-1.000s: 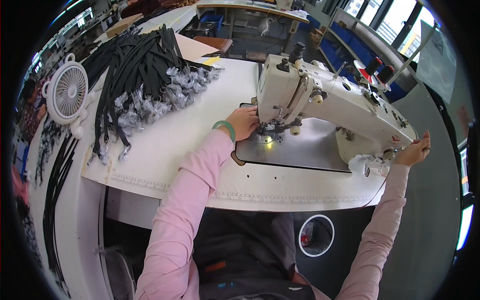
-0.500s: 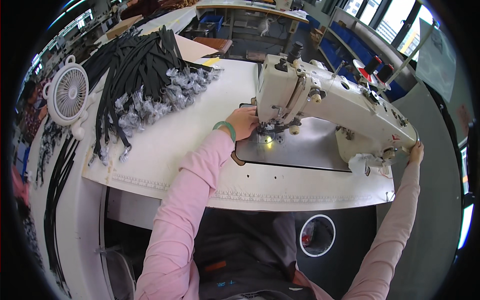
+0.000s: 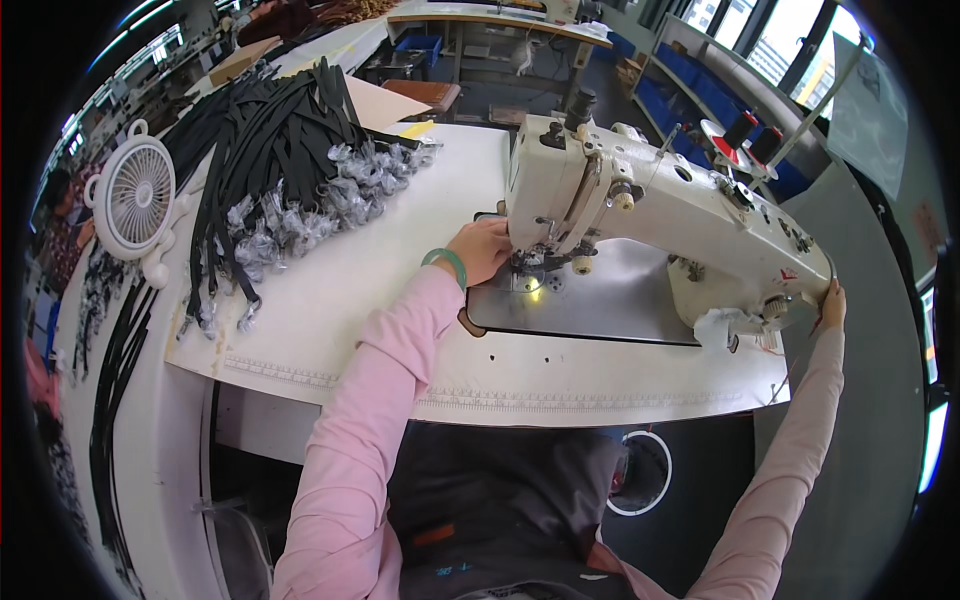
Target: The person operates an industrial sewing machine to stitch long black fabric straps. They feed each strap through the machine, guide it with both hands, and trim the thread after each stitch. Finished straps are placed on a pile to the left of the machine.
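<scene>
A white sewing machine (image 3: 640, 185) stands on the table, a small lamp lighting its needle area (image 3: 533, 283). My left hand (image 3: 480, 250), with a green bangle (image 3: 447, 266) at the wrist, reaches in beside the needle from the left. Its fingers are bent and closed, their tips hidden behind the machine head, so what they hold cannot be made out. At the machine's right end, my right hand (image 3: 833, 303) is curled around the handwheel (image 3: 832, 266), mostly hidden by it. Below the needle lies the metal bed plate (image 3: 610, 300).
Black straps (image 3: 285, 130) with clear plastic-wrapped ends (image 3: 340, 190) are heaped on the table's left. Beside them is a white fan (image 3: 135, 195). A ruler strip (image 3: 560, 399) runs along the front edge. Thread spools (image 3: 742, 130) stand behind the machine, and a white-rimmed bin (image 3: 668, 480) is below.
The view has shifted slightly. My right hand has moved a little on the handwheel, with its fingers further behind it. My left hand stays beside the needle.
</scene>
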